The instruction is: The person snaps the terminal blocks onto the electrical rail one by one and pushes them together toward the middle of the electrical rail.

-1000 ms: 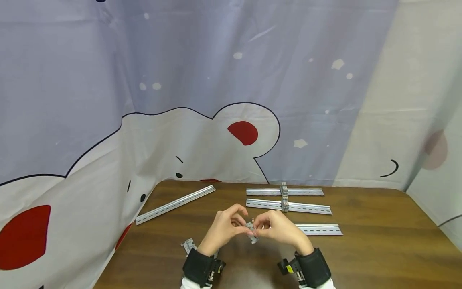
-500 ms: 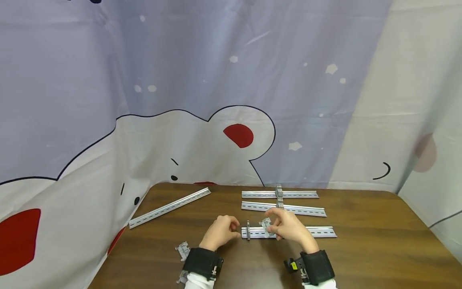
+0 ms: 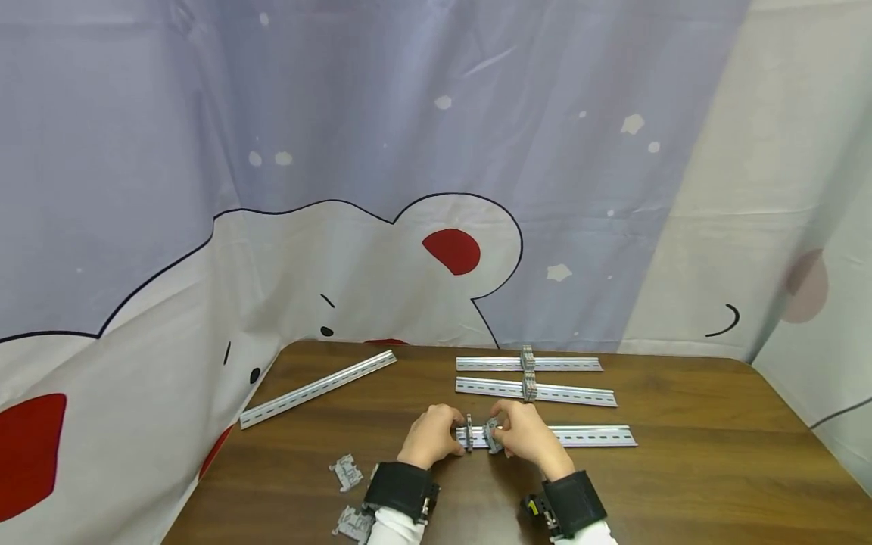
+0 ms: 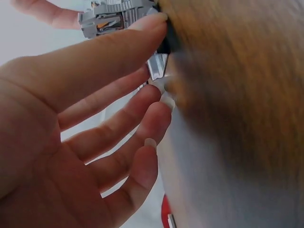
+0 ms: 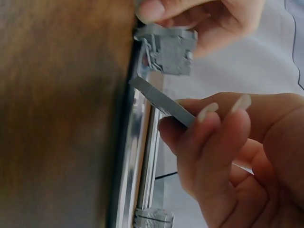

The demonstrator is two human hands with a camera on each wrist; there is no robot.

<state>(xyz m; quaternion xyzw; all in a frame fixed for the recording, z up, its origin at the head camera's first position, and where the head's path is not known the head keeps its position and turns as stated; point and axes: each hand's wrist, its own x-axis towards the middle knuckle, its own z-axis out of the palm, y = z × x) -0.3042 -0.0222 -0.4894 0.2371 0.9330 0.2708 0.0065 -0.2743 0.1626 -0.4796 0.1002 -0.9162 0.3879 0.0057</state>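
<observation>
My left hand [image 3: 429, 437] holds the left end of the nearest slotted metal DIN rail [image 3: 593, 437], thumb at the near edge. Beside its fingertips a thin grey terminal block [image 3: 469, 434] stands upright on that rail, seen broadside in the right wrist view as a grey block [image 5: 175, 53]. My right hand [image 3: 530, 437] pinches a second grey terminal block [image 3: 491, 436] between thumb and fingers. In the right wrist view this held block [image 5: 161, 100] tilts, its lower end at the rail's edge; whether it touches is unclear.
Two more rails, a middle one [image 3: 579, 395] and a back one [image 3: 568, 364], each carry a cluster of blocks. A bare rail [image 3: 316, 389] lies diagonally at left. Loose terminal blocks lie near my left forearm, one farther [image 3: 347, 473] and one nearer [image 3: 354, 524].
Both hands were together over a block; they parted, leaving one block standing on the rail. My left hand then came to the rail's end, and my right hand brought its block down leftward.
</observation>
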